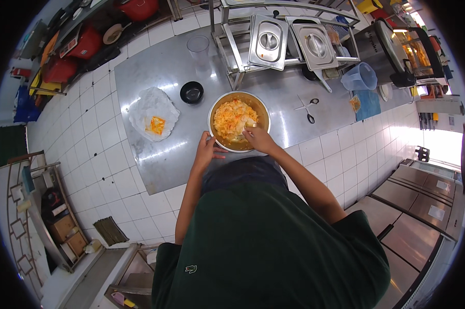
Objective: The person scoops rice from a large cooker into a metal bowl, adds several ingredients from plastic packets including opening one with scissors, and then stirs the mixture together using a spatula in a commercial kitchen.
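A round metal mixing bowl (269, 123) stands near the front edge of the steel table, right before me. Inside it lies a heap of orange-tinted rice (232, 116) with red bits and a paler patch on its right side. My left hand (208, 151) grips the bowl's near-left rim, thumb at the edge and fingers against the outer wall. Over the bowl's near-right side, my right hand (258, 140) is closed around a utensil, apparently a spoon (239, 137), whose lower end meets the rice. My fingers hide most of this utensil.
Left of the bowl are a small black bowl (191, 92), crumpled white paper (161, 104) with an orange-stained packet (155, 125), and a clear cup (198, 46). Scissors (307, 109) lie to the right. Behind stands a metal rack (236, 52) with steel pan lids (269, 46).
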The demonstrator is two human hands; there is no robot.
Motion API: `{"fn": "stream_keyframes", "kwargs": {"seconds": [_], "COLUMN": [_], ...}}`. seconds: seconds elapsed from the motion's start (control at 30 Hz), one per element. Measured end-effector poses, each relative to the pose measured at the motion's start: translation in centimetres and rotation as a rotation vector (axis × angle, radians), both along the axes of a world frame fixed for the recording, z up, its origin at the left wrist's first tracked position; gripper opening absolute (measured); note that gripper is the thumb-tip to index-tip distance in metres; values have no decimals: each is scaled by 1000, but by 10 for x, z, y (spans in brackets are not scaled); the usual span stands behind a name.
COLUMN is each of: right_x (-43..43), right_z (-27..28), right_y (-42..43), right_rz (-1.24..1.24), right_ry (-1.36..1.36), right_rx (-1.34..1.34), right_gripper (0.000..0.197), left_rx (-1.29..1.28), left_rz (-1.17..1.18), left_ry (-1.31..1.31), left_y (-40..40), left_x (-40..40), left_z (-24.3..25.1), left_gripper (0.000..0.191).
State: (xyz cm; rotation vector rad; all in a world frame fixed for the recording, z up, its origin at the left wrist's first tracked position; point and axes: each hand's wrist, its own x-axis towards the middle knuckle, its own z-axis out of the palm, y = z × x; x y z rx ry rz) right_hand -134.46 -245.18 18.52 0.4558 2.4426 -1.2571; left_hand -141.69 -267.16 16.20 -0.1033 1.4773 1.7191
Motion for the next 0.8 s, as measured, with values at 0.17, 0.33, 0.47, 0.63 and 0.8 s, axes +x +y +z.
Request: {"fn": "stream_keyframes", "kwargs": {"seconds": [0.17,0.33,0.47,0.63,0.8], "right_x": [11,19,30,19,-6], "right_z": [39,50,68,57,67], "right_y": [-24,-15,-9,3,4], "right_rz": [396,514,563,514,454], "right_ry": [231,203,122,127,4], "right_rx": [726,805,724,705,472], "right_gripper": [35,39,34,17,25], "left_rx": [-9,-27,-15,-8,44], "left_rz": [34,-14,-2,28,32], "left_ry": [52,-40,-45,1,-21], "left_y": [1,-3,3,5,13], "left_x": [-3,-5,-3,4,10], "left_z": [-10,-2,-2,4,0], "left_gripper": [14,16,17,13,13]}}
